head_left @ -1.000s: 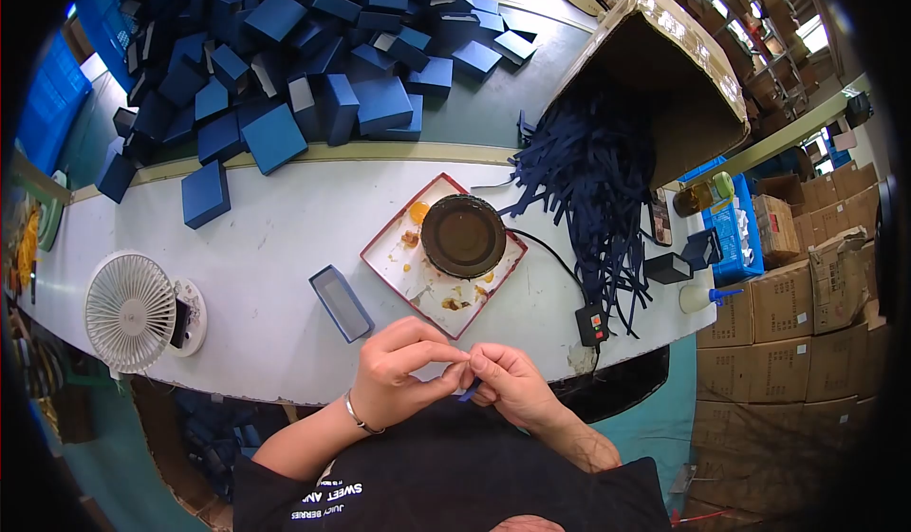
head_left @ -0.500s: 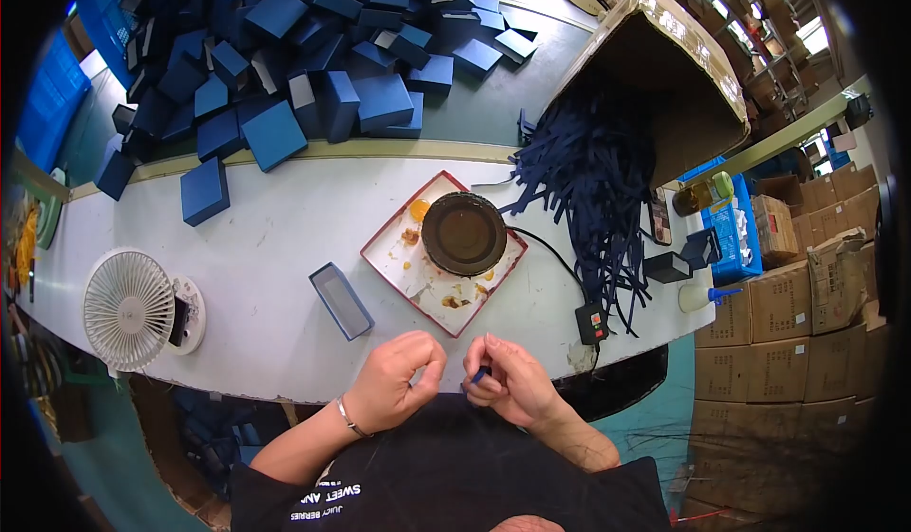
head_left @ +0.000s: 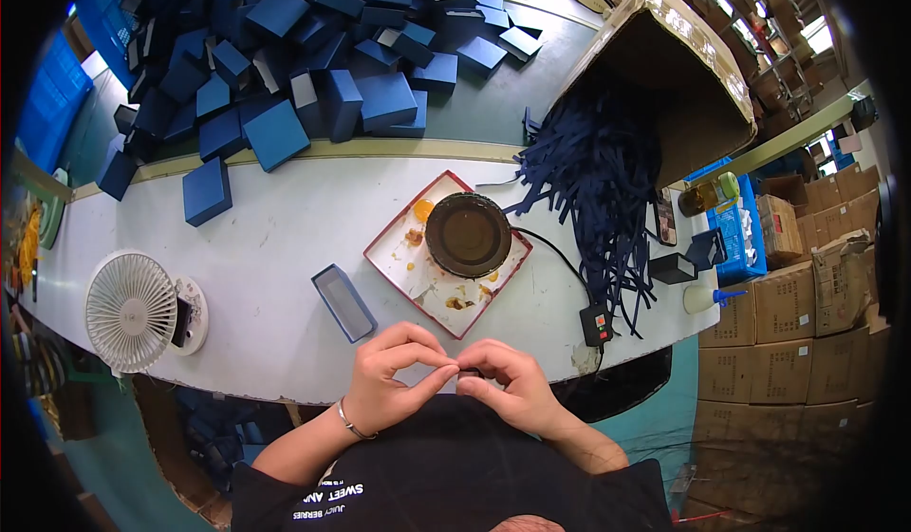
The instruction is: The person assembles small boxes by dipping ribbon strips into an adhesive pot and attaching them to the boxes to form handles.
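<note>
My right hand (head_left: pixel 510 387) has its fingers curled round a short dark blue ribbon (head_left: pixel 470 373), mostly hidden by them. Against it, my left hand (head_left: pixel 399 373) pinches with thumb and forefinger at the ribbon's end, so the two sets of fingertips meet in front of my shirt. Just beyond my left hand lies an open blue box part (head_left: pixel 343 303), its pale inside facing up. A round brown pot (head_left: pixel 468 235) stands on a stained white tray with a red rim (head_left: pixel 399 284), past both hands.
Loose dark blue ribbons (head_left: pixel 598 181) spill from a tipped cardboard box (head_left: pixel 707 76) at the right. Blue boxes (head_left: pixel 275 133) are heaped at the back left. A white fan (head_left: pixel 131 314) stands at the left. A cord runs from the pot to a switch box (head_left: pixel 596 324). A glue bottle (head_left: pixel 700 298) is at the right edge.
My left hand has changed from a loose fist to a pinch and moved right to meet my right hand. The ribbon in my right hand is now between both hands' fingertips.
</note>
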Available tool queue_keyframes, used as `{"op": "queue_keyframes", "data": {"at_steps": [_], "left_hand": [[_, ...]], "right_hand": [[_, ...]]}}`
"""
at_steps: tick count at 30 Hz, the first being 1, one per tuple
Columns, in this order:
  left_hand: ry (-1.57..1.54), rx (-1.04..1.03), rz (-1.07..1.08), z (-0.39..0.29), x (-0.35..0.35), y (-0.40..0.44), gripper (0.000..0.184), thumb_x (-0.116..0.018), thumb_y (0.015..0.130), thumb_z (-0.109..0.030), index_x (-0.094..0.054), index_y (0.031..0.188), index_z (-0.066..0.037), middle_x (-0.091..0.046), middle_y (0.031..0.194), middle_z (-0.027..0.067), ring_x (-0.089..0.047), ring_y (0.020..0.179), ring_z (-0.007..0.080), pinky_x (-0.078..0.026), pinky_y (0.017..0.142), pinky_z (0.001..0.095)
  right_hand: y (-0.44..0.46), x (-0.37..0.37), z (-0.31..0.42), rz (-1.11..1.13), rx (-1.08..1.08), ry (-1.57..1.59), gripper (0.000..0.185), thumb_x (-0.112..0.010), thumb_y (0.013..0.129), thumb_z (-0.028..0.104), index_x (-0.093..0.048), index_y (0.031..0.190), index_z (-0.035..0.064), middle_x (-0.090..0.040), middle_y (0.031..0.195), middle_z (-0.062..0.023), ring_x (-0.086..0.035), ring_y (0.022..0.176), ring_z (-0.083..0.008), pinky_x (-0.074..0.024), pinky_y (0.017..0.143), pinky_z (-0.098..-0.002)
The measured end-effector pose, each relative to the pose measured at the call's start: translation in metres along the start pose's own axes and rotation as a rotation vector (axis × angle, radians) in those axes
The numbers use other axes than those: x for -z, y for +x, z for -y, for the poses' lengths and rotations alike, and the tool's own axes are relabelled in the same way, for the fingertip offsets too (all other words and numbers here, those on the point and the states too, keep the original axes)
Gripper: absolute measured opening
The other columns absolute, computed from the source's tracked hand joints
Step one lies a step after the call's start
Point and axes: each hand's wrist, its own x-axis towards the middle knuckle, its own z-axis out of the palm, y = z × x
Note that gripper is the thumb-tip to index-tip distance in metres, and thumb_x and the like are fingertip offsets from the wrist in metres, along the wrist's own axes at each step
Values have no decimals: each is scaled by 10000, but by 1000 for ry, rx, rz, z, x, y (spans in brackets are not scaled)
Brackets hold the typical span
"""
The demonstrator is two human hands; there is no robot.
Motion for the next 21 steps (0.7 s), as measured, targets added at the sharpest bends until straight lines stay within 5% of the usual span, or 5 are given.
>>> {"op": "queue_keyframes", "data": {"at_steps": [3,6,9,12,21], "left_hand": [[18,-18,55,3,5,-1,335,-888,780,-171,-760,1070,-64,-689,1054,75,-679,932,206,-547,782,316],[276,-143,5,5,20,-5,804,-926,703,-417,-616,1356,-64,-571,1347,167,-567,1220,326,-500,967,426],[666,-270,-235,22,52,-10,1035,-944,637,-492,-499,1469,-66,-471,1456,206,-499,1300,386,-449,1055,487],[679,-17,-242,31,61,-10,1291,-958,594,-529,-284,1570,-21,-356,1538,196,-445,1355,373,-374,1150,493],[374,139,-309,90,34,-21,1303,-988,576,-100,-160,1579,-26,-371,1493,211,-457,1333,379,-419,1112,462]], "right_hand": [[5,9,7,34,120,-305,172,-699,979,83,-684,1080,-56,-691,968,-79,-677,856,-134,-551,776,-269],[4,15,2,-44,-60,-88,141,-691,986,86,-701,1039,-44,-702,934,-53,-654,797,-100,-535,726,-253],[6,39,-3,-198,-260,62,121,-670,1000,86,-706,1034,-24,-696,863,-14,-610,729,-69,-504,663,-232],[22,62,-21,-303,-227,67,118,-660,1007,97,-701,1021,-13,-674,821,-13,-542,685,-45,-419,608,-200],[65,84,-36,-291,-267,155,172,-653,1021,165,-683,962,7,-561,716,40,-407,597,-26,-303,543,-203]]}}
